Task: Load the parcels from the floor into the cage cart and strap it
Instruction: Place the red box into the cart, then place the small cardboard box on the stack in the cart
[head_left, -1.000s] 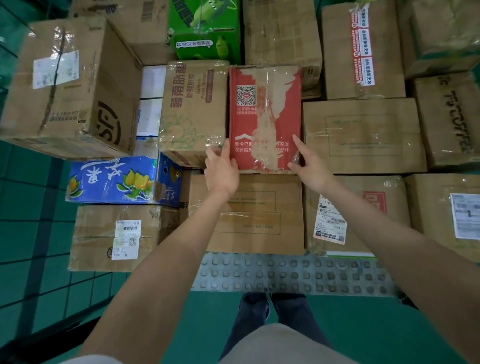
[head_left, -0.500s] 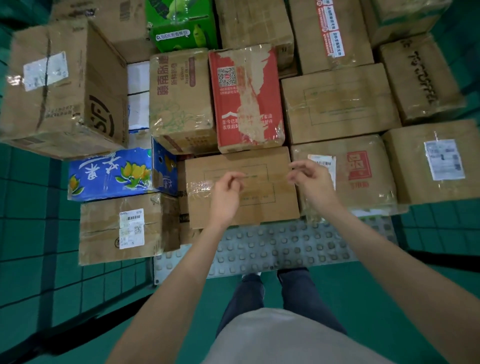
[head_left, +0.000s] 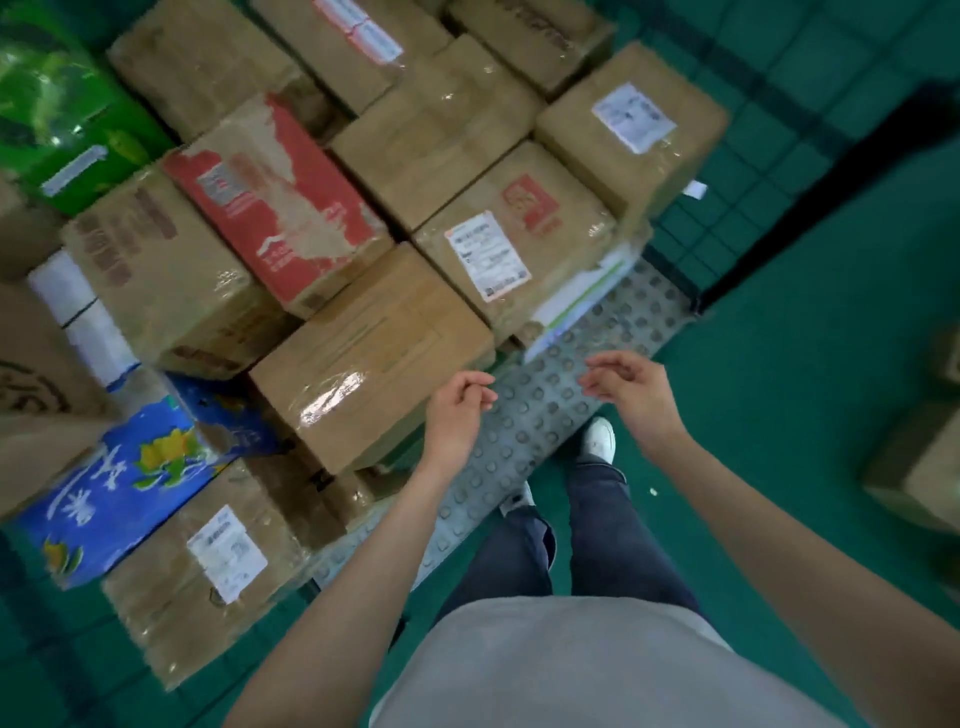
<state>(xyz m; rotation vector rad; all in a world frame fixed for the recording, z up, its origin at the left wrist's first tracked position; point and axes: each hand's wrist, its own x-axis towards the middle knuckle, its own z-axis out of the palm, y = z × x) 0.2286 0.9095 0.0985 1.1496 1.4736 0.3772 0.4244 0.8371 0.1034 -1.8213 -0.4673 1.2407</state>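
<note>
Many cardboard parcels sit packed close together in the head view, on the studded grey metal floor of the cage cart (head_left: 524, 415). Both hands hang in the air over that bare grey floor and hold nothing. The left hand (head_left: 457, 410) has its fingers loosely curled, with the fingertips near each other, just beside the corner of a plain brown cardboard box wrapped in shiny tape (head_left: 363, 358). The right hand (head_left: 631, 387) is also loosely curled and empty, a little apart from the left one. Behind the plain box lies a red and brown torn-looking box (head_left: 275, 202), touching a brown box with a white label and a red mark (head_left: 514, 234). Farther back sits a brown box with a white label on top (head_left: 631, 122). On the left lie a blue box with yellow fruit pictures (head_left: 124, 483), a green printed box (head_left: 62, 114) and a low brown box with a white sticker (head_left: 208, 566). At the right edge, on the dark green floor (head_left: 779, 338), stands one more blurry brown box (head_left: 919, 478), well apart from the cart. The person's dark trousers and white shoe (head_left: 600, 439) show below the hands.
</note>
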